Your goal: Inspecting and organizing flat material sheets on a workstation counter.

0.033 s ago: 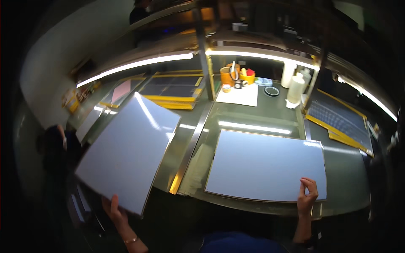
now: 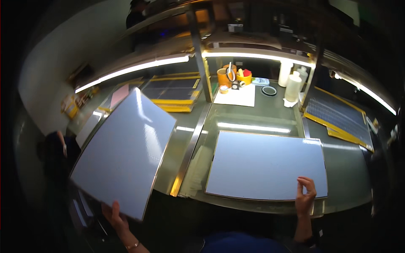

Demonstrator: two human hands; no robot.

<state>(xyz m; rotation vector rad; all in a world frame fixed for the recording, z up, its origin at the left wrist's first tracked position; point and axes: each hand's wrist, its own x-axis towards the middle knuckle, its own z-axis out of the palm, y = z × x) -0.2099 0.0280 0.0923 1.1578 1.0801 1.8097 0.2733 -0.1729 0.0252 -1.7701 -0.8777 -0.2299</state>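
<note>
A flat pale blue-grey rectangular panel (image 2: 120, 160) is tilted up on the left, glare streaking its glossy face. My left hand (image 2: 117, 218) grips its lower edge, thumb on the face and the other fingers mostly hidden behind. A second panel (image 2: 261, 162) of the same colour lies flat on the bench in front of me. Over the lower right corner of that panel, my right hand (image 2: 305, 196) is closed, thumb and fingertips pinched together. Whether something thin sits in the pinch I cannot make out.
Orange and yellow tubs (image 2: 223, 78), tape rolls and a white sheet (image 2: 236, 98) stand at the back, beside pale bottles (image 2: 292, 86). Yellow-edged frames (image 2: 337, 116) lie right and back left. A metal post (image 2: 202, 63) rises behind the bench. Other people are at far left and behind.
The left panel has shifted slightly left and down with my left hand, and its glare has spread. My right hand has barely moved.
</note>
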